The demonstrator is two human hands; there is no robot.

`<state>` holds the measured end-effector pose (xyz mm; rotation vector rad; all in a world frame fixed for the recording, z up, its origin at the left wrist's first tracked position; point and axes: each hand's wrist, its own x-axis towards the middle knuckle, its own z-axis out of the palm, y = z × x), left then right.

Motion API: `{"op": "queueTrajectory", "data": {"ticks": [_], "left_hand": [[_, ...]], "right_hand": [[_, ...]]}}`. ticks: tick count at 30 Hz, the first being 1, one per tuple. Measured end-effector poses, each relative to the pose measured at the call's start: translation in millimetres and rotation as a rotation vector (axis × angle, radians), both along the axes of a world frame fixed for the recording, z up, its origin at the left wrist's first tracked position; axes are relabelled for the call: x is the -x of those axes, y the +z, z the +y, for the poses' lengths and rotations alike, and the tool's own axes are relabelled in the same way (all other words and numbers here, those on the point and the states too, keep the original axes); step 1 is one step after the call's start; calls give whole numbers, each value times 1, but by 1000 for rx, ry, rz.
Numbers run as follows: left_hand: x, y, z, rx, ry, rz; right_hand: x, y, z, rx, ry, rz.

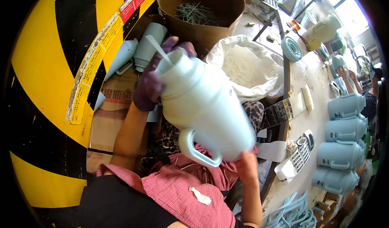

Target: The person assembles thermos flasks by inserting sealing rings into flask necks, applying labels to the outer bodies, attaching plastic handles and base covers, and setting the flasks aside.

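A pale blue thermos jug (pixel 202 102) is tilted across the middle, mouth to the upper left and base to the lower right. Its loop handle (pixel 187 145) faces down toward me. My left hand (pixel 149 84), in a purple glove, grips the jug around its neck. A thin whitish strip (pixel 159 49) sticks up out of the mouth, beside the gloved fingers. My right hand (pixel 246 167), bare and slightly blurred, holds the jug by its base; some of its fingers are hidden behind it.
A yellow-and-black striped panel (pixel 34 53) curves along the left. Behind the jug stand a carton (pixel 202 32) with thin metal pieces and a white sack (pixel 221 51) of white rings. The right-hand table (pixel 300 118) bears several blue jugs (pixel 338 155); another person's hands (pixel 349 76) work beyond.
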<state>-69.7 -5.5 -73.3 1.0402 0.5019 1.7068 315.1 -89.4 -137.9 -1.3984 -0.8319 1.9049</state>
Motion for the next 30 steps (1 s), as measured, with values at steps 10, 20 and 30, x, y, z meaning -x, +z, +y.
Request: {"op": "queueTrajectory", "data": {"ticks": [10,20,30], "left_hand": [[-96,46,16,-84,-528,768],[-88,27,12,-18,-731,702],[-49,112,44,-458,111,1048]], "right_hand": [[29,143,74,-1515,286,-667],[64,125,96,-1974,677,-379],[83,190,163,-2294,432,-560]]}}
